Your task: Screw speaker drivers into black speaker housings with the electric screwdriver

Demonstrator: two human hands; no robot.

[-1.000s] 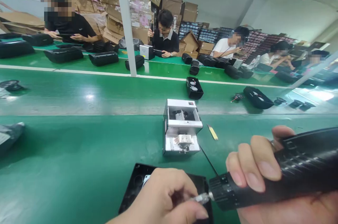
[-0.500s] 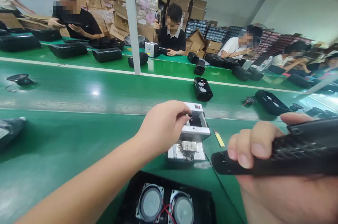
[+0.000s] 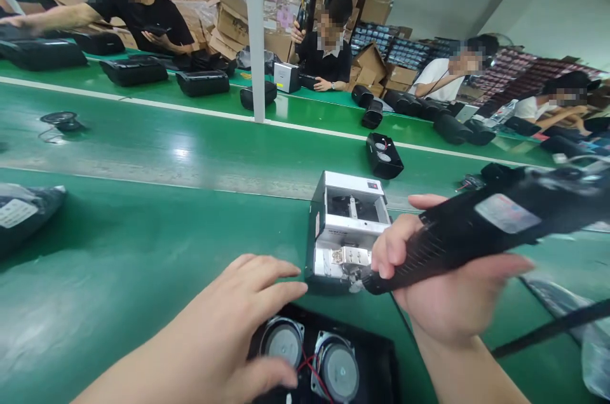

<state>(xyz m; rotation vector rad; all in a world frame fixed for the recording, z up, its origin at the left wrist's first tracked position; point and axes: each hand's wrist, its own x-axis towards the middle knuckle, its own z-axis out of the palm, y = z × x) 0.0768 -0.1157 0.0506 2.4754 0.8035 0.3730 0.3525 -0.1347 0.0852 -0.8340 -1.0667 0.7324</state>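
Note:
My right hand (image 3: 443, 305) is wrapped round a black electric screwdriver (image 3: 448, 232). The screwdriver's tip points left, at the front of a white and black screw feeder (image 3: 355, 226). Fingers apart and holding nothing, my left hand (image 3: 238, 309) hovers at the left side of a black speaker housing (image 3: 376, 353) at the bottom of the view. Two round speaker drivers (image 3: 339, 375) with red wires are seated in the housing. My left hand hides part of the housing's left end.
A plastic-wrapped dark item (image 3: 28, 213) lies at the left. Beyond the seam are a loose speaker driver (image 3: 61, 119) and another open housing (image 3: 384, 156). A white post (image 3: 256, 35) rises from the bench; several co-workers sit across. Clear plastic (image 3: 595, 359) lies at right.
My left hand has withdrawn from the feeder, down toward the housing, and its fingers have spread. My right hand has brought the screwdriver left to the feeder's front. The view has shifted slightly.

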